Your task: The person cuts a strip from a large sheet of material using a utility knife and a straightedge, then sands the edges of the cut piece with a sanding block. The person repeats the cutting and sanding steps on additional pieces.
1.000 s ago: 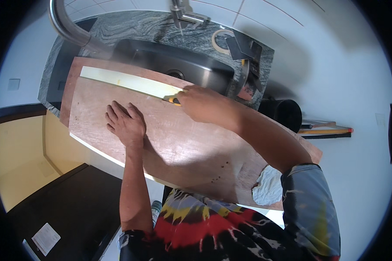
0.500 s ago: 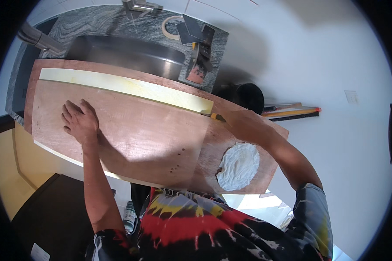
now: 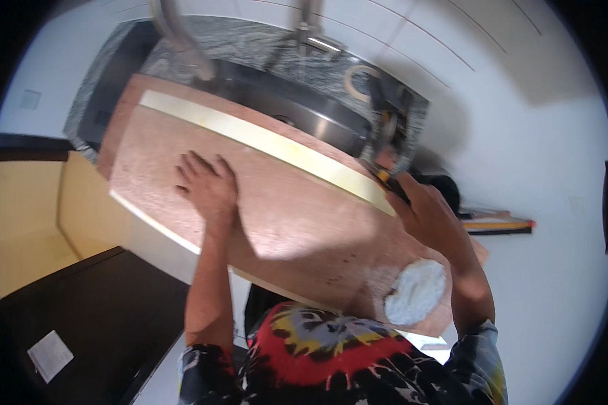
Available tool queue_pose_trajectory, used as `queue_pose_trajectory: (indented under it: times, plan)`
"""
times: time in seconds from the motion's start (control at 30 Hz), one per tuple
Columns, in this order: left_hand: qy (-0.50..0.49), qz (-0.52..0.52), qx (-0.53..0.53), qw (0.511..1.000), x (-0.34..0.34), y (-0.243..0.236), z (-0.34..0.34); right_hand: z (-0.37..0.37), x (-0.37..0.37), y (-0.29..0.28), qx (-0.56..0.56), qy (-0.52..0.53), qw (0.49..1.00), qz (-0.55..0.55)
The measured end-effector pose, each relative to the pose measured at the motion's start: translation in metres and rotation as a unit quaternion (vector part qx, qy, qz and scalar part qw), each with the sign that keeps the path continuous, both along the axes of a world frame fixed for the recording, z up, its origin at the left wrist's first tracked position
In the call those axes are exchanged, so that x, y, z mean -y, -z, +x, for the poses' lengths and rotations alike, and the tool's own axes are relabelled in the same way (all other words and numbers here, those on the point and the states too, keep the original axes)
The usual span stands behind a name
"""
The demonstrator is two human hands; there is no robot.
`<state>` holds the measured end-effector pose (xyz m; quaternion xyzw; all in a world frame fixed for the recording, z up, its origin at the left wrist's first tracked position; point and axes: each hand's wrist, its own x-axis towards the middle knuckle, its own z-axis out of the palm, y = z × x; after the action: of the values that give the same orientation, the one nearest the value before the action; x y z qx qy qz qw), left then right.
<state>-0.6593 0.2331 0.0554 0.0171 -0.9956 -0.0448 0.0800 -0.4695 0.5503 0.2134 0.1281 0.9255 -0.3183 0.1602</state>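
Observation:
My left hand (image 3: pixel 209 185) lies flat with spread fingers on a reddish-brown wooden panel (image 3: pixel 297 216). My right hand (image 3: pixel 422 206) is closed around a yellow-and-black utility knife (image 3: pixel 384 177). The knife's dark front end points away to the left, at the far right end of a long pale-yellow strip (image 3: pixel 250 143). This strip runs along the panel's far side. Motion blur hides whether the blade touches it. A round, crumpled white cloth-like piece (image 3: pixel 415 290) sits near the panel's right end, beside my right forearm.
Behind the panel are a dark sink (image 3: pixel 297 101), a tap (image 3: pixel 311 34) and a grey stone counter (image 3: pixel 250 37). A tape roll (image 3: pixel 358 82) and dark tools (image 3: pixel 392 101) lie at the counter's right. Long-handled tools (image 3: pixel 500 225) stick out right; a dark surface (image 3: pixel 101 310) stands lower left.
The whole view has shifted, with panel and hands now farther right in it. My right hand has brought the knife from the strip's near edge to its far right end. My left hand stays flat.

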Motion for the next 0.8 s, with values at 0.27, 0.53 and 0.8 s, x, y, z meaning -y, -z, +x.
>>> queue_pose_trajectory:
  times: [0.27,0.53,0.8]
  plan:
    - [0.006,0.057,0.035,0.998,-0.001,-0.011,0.001,-0.268,0.173,0.105,-0.235,-0.118,0.960,-0.099]
    - [0.016,0.036,0.088,0.995,0.000,-0.009,-0.001,-0.425,0.278,0.109,-0.181,-0.170,0.969,-0.012]
    - [0.015,0.048,0.130,0.990,0.003,-0.014,-0.004,-0.447,0.293,0.091,-0.123,-0.245,0.961,0.024]
